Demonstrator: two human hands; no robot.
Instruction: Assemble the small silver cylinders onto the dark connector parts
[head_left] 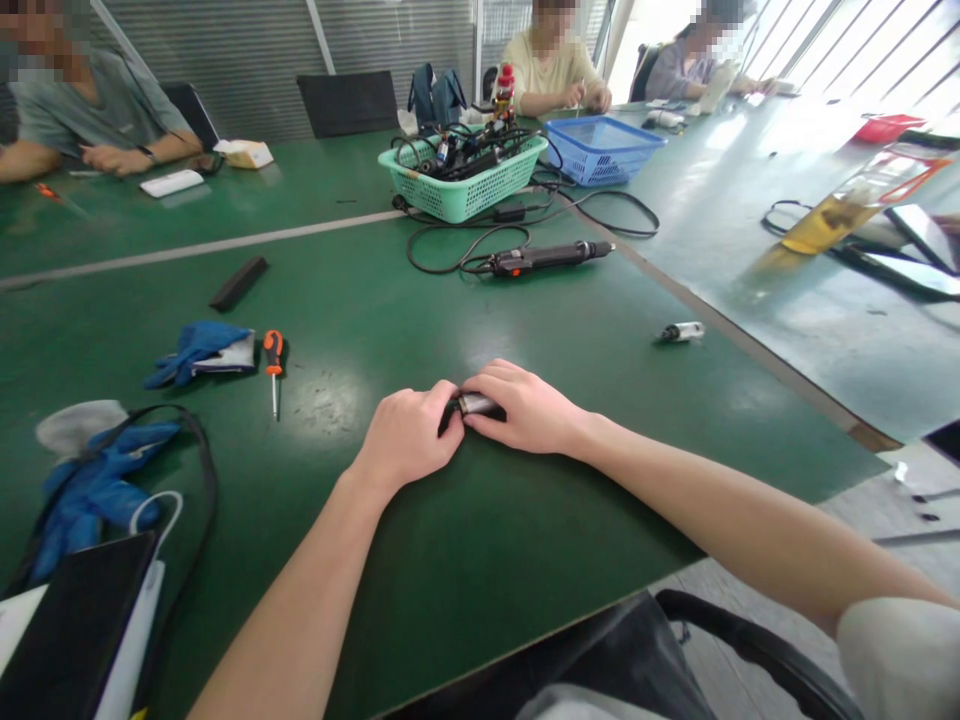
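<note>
Both hands meet low over the green table, fingers curled around one small silver cylinder (478,404). My left hand (409,432) is closed at its dark end, the thumb and index finger pinching there. My right hand (525,408) is closed on the silver body, its thumb below and fingers above. Most of the cylinder is covered by the fingers, so its exact kind does not show. A similar small silver part with a dark tip (681,332) lies apart to the right. To the left of my hands rests an orange and black screwdriver (274,365).
Ahead lie a black electric screwdriver (544,258) with its cord, a green basket (465,195) full of tools and a blue basket (600,150). Blue gloves (202,355), a black bar (238,283) and a phone (79,625) are leftward. Several people sit around the table.
</note>
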